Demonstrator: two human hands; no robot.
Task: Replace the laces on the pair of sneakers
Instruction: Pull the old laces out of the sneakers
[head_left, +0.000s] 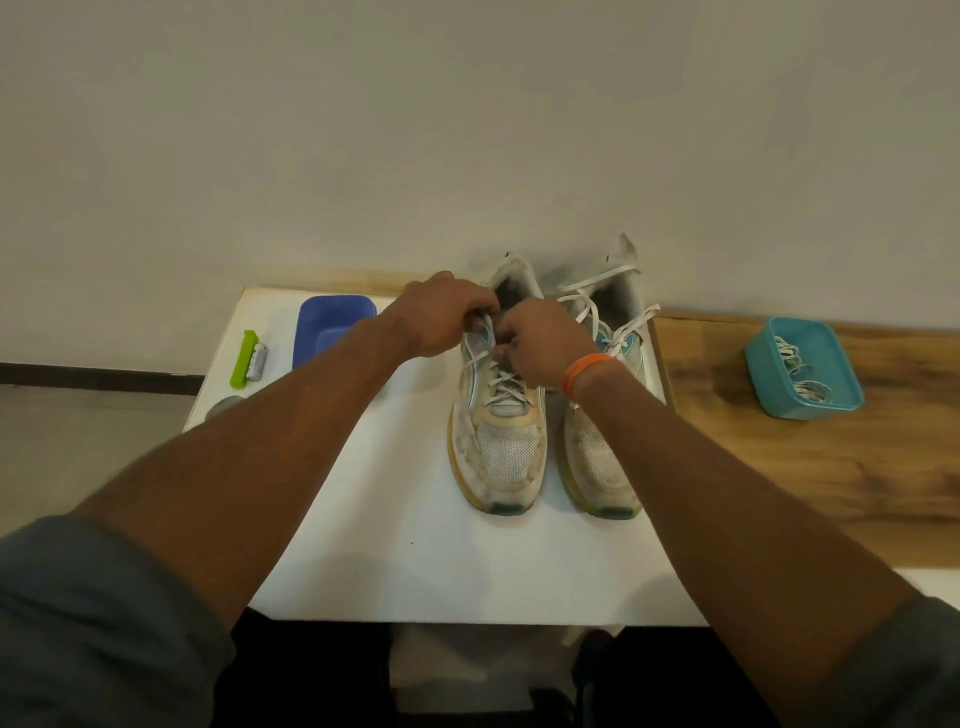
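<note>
Your left hand (441, 317) pinches the lace (488, 332) at the left sneaker (498, 431) top, mid-frame on the white desk (395, 519) | right hand (545, 340) grip curls on the same lace | right sneaker (602, 467) just beside, laces loose | teal box (802, 364) with laces at right | blue tray (332, 317) upper left
</note>
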